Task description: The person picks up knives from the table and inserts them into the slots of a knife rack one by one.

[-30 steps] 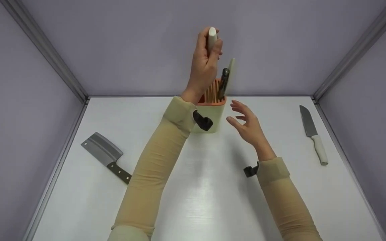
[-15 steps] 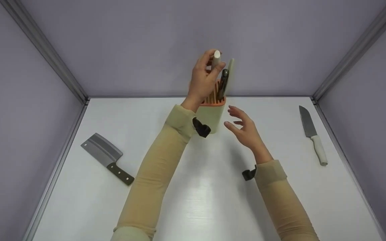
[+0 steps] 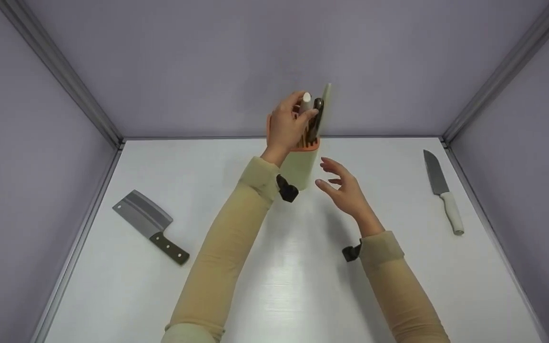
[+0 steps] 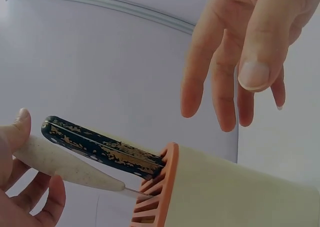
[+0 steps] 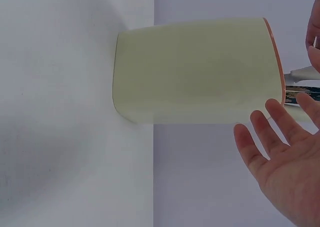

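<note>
My left hand grips the white handle of a knife. In the left wrist view only a short bit of its blade shows above the orange slotted top of a pale green knife block; the rest is down inside. Beside it in the block stand a knife with a worn dark handle and a pale handle. My right hand is held just right of the block, fingers spread and slightly bent, with nothing in it.
A cleaver with a dark riveted handle lies at the left of the white table. Near the right edge lies a white-handled kitchen knife. Grey walls enclose the back and sides.
My left hand has come down with the white-handled knife, from above the block to just over its top, the blade entering a slot. The right hand has shifted slightly left and nearer.
</note>
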Tool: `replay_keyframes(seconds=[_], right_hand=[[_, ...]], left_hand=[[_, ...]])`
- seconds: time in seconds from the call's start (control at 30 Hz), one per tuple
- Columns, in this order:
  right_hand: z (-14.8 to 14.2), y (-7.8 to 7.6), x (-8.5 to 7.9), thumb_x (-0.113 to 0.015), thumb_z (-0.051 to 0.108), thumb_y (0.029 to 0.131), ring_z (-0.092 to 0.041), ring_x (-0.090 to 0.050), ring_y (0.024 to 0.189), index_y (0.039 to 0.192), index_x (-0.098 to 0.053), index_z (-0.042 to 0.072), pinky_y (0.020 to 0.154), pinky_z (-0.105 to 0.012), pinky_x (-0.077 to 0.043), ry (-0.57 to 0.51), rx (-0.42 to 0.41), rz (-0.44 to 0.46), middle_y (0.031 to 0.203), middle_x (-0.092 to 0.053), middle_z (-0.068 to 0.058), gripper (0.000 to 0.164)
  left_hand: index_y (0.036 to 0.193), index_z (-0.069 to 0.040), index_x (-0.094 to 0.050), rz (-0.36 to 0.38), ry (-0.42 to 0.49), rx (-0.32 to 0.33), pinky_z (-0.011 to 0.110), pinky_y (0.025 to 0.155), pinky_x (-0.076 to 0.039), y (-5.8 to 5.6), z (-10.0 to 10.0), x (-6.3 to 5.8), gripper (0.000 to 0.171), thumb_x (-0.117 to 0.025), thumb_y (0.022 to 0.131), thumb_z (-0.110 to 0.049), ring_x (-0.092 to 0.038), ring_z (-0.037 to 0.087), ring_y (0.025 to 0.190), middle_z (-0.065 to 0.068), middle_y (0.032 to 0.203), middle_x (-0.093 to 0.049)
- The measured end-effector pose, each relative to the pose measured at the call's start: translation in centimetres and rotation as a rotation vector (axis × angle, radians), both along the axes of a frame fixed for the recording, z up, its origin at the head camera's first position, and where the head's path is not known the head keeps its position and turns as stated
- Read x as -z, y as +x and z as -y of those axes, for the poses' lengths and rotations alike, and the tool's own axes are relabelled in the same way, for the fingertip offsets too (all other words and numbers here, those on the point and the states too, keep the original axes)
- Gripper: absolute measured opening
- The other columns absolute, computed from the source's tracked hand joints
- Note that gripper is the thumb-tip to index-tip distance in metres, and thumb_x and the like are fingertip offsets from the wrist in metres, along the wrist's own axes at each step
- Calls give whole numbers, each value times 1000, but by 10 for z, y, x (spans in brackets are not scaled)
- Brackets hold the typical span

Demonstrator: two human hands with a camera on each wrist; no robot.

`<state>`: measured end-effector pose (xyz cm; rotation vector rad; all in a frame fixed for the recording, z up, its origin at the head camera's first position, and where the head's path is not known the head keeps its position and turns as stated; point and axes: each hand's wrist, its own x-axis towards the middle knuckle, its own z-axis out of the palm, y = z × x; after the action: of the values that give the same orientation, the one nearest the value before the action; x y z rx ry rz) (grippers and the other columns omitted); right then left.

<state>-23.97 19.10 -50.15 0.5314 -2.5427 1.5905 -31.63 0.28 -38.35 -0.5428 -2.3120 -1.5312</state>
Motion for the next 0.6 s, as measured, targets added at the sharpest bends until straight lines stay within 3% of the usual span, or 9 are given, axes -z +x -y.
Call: replay_keyframes(seconds=[0.13, 0.33, 0.47, 0.6], right_hand=[[0, 0, 3, -68, 25, 95, -25, -46, 129, 148, -42, 12, 100, -47, -42, -2, -13, 4, 141, -50, -17, 61], [0, 0, 8, -68, 28, 95, -25, -46, 129, 149, -42, 13, 100, -46, -43, 15, -2, 22, 141, -51, -12, 62], [0, -1, 10, -67, 31, 95, -25, -46, 129, 149, -42, 12, 100, -46, -43, 34, 6, 33, 141, -51, -11, 62], [0, -1, 13, -67, 32, 95, -25, -46, 129, 149, -42, 13, 100, -46, -43, 44, 6, 42, 141, -51, -11, 62]], left_hand=[[131, -9, -59, 13, 6, -2, 25, 83, -48, -2, 1, 6, 42, -68, 93, -26, -59, 15, 99, 8, 116, -62], [130, -9, -59, 17, 4, -23, 26, 79, -48, -6, 2, 15, 39, -67, 94, -22, -59, 14, 93, 7, 111, -63], [135, -11, -55, 32, -35, -22, 27, 85, -48, -7, 5, 16, 40, -63, 97, -18, -60, 15, 102, 7, 119, -62], [144, -11, -48, 29, -64, 23, 26, 93, -46, -8, 8, 16, 45, -58, 99, -11, -57, 16, 115, 8, 130, -58]])
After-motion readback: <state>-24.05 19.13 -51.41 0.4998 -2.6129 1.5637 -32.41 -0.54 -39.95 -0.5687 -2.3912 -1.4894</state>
